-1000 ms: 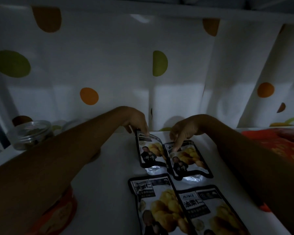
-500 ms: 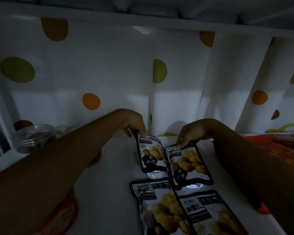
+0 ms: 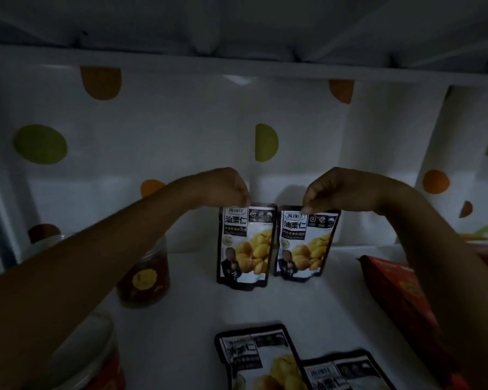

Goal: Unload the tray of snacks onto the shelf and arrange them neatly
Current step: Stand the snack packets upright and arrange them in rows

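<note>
My left hand (image 3: 226, 187) pinches the top edge of the left chestnut pouch (image 3: 245, 249) near its left corner, fingertips bunched tight on the seal. My right hand (image 3: 330, 190) does the same on the top edge of the right chestnut pouch (image 3: 304, 246), thumb and fingers closed on it.

Both pouches stand upright at the far middle of the white shelf (image 3: 186, 319), bottoms resting on the surface and printed fronts facing me. They are side by side and very close, but in this dim light I cannot tell whether their edges touch.

Behind them hangs the dotted curtain (image 3: 152, 136). Nearer to me, two more pouches lie flat: the near left pouch (image 3: 259, 361) and the near right pouch (image 3: 347, 372), just beside each other.

A dark-filled jar (image 3: 145, 274) stands left of the upright pair, partly behind my left forearm, and a white-lidded tub (image 3: 90, 361) sits at the near left. A red packet (image 3: 392, 288) lies along the right, under my right arm.
</note>
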